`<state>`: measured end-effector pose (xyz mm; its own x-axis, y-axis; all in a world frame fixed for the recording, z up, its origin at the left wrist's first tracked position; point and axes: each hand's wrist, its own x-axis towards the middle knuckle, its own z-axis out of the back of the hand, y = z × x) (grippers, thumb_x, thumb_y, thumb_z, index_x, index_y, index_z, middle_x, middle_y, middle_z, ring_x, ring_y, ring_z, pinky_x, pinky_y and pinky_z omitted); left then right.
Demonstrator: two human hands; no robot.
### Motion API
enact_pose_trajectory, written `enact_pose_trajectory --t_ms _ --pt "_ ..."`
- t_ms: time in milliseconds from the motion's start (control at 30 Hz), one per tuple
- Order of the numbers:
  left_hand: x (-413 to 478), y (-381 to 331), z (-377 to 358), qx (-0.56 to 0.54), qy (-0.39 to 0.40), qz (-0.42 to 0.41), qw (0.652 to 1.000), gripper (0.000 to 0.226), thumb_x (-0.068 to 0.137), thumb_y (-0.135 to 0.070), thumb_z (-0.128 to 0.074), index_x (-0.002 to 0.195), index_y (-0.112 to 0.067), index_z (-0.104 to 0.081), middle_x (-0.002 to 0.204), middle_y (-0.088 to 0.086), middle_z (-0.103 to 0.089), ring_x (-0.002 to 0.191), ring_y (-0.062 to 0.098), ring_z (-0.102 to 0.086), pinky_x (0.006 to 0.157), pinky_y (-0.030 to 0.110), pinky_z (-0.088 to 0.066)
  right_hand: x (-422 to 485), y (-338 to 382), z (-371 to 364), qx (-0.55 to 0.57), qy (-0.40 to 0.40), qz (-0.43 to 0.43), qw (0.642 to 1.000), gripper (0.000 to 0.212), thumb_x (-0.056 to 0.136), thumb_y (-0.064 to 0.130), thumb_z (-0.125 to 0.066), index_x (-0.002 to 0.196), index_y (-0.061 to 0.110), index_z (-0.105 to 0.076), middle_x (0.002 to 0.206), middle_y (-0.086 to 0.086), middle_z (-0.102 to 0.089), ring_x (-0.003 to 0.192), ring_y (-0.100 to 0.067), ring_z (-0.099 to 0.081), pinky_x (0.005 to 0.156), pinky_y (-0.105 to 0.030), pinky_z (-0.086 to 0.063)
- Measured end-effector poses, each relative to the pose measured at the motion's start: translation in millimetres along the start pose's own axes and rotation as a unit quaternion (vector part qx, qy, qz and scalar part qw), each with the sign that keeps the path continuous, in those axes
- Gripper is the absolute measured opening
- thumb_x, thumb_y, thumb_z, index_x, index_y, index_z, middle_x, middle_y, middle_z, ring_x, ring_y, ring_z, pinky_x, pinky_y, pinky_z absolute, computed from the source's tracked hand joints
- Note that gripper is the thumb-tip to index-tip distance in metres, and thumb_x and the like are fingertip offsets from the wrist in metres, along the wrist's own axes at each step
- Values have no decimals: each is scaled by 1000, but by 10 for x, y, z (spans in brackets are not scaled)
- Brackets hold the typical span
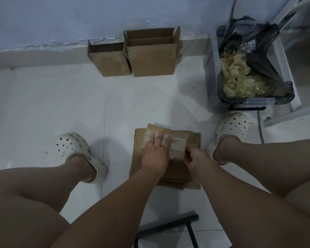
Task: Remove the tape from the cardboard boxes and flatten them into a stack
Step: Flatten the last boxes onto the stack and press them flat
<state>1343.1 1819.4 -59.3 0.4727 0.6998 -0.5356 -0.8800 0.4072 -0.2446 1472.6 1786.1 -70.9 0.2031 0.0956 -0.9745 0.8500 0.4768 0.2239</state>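
A flattened cardboard box [177,133] lies on top of a stack of flattened boxes [186,179] on the white floor between my feet. A strip of clear tape [177,143] runs across the top box. My left hand [157,151] presses flat on the box and tape with straight fingers. My right hand [195,157] has its fingers curled at the right end of the tape, pinching at its edge. Two open upright boxes, a smaller one [109,59] and a larger one [152,58], stand against the far wall.
A clear bin lined with a black bag [265,59] holds crumpled used tape [240,79] at the right. A white frame [284,115] stands beside it. My feet in white clogs [77,151] flank the stack. A dark stool frame [190,228] is below me.
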Motion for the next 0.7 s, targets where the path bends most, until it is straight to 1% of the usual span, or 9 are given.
enact_pose_trajectory --t_ms 100,200,267,333,433,500,600,667,700 --pt "-13 5 -17 6 -7 -4 1000 71 97 -44 -44 151 -34 0 160 -1 11 146 28 12 118 43 -1 31 47 -10 14 -17 -48 999 11 96 11 -54 93 2 -59 114 -12 -65 105 -21 -64 90 -26 -53" --pt "-24 -2 -15 -3 -12 -4 1000 71 97 -43 -45 152 -34 -2 160 -1 11 146 28 12 118 44 -1 69 74 17 35 -17 -91 995 22 93 13 -59 112 2 -60 105 -8 -66 95 -16 -65 80 -21 -54" --pt "-25 3 3 -11 -9 -2 1000 71 96 -42 -47 152 -34 -3 160 -1 10 146 28 12 118 44 -1 83 69 31 30 -10 -97 995 22 92 13 -60 112 3 -59 95 -8 -64 83 -14 -63 61 -18 -55" --pt "-15 12 16 -13 -7 -3 1000 71 96 -42 -47 152 -33 -3 160 -1 10 146 28 12 118 44 -1 87 69 33 13 -12 -97 995 12 92 12 -60 100 3 -59 84 -8 -60 70 -14 -58 42 -18 -50" --pt "-7 -12 19 -18 -9 3 1000 71 96 -41 -47 152 -33 -3 160 -1 10 146 29 12 117 44 0 74 96 -4 -17 -19 -79 997 15 94 13 -58 82 3 -56 79 -7 -59 64 -13 -57 43 -17 -48" --pt "-10 -32 16 -16 -11 4 1000 71 97 -41 -47 152 -33 -3 160 0 10 146 30 12 118 44 0 35 100 -67 -34 -18 -54 998 22 97 15 -53 78 5 -56 76 -7 -60 63 -15 -58 40 -18 -49" --pt "-16 -29 17 -13 -13 3 1000 71 97 -41 -47 152 -32 -3 160 0 10 146 30 12 118 43 0 -10 73 -151 -58 -12 -12 998 26 100 21 -45 84 9 -62 82 -7 -66 66 -18 -63 45 -28 -52" --pt "-25 -21 30 -14 -11 4 1000 71 97 -41 -47 152 -33 -2 160 0 10 146 29 12 118 43 0 -15 49 -180 -55 -5 5 998 28 102 23 -41 94 10 -64 87 -7 -67 69 -20 -64 51 -31 -52" --pt "-27 -17 34 -14 -11 4 1000 72 97 -41 -47 152 -33 -2 160 0 10 146 29 12 118 43 0 -6 38 -186 -48 -2 13 999 28 102 24 -40 97 11 -65 88 -7 -68 69 -20 -65 49 -31 -53"
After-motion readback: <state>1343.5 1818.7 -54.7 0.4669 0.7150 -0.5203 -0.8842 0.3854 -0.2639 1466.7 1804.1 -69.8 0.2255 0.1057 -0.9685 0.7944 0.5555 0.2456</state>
